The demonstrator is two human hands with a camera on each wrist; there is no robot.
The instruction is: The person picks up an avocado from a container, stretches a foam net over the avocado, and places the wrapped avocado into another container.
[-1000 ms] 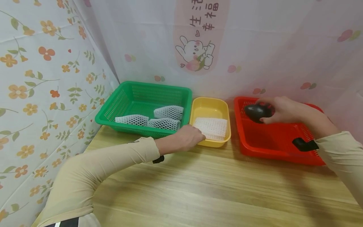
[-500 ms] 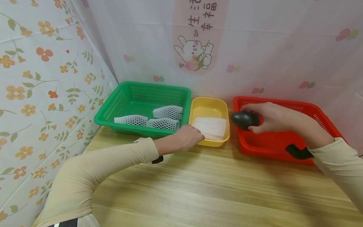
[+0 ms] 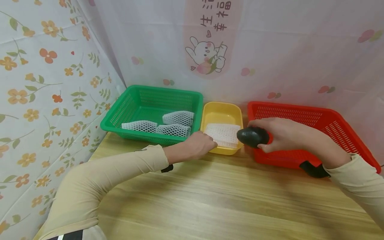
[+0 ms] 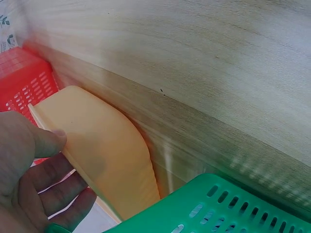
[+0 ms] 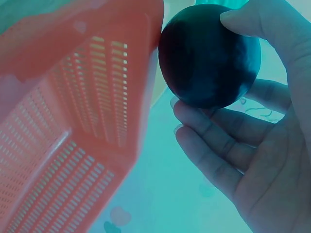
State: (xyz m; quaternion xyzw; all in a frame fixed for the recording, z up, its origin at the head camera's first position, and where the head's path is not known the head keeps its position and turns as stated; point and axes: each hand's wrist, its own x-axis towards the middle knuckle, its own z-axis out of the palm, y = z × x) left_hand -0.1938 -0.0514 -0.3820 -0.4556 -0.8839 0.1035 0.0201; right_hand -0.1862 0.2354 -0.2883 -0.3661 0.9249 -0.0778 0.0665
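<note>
My right hand grips a dark, glossy avocado, thumb on one side and fingers on the other. It hangs just above the gap between the yellow tray and the left side of the red basket. In the right wrist view the avocado is next to the basket's rim. My left hand pinches the yellow tray's front left rim; the left wrist view has the thumb against the tray's outer wall. White foam nets lie flat in the tray, close to those fingers.
A green basket stands on the left, holding 3 white net-sleeved items with something dark showing through the mesh. The wooden table stretches in front. Patterned cloth hangs behind and along the left side.
My right hand has carried the avocado left and toward me, from over the red basket to beside the yellow tray. The left hand has stayed at the tray's rim.
</note>
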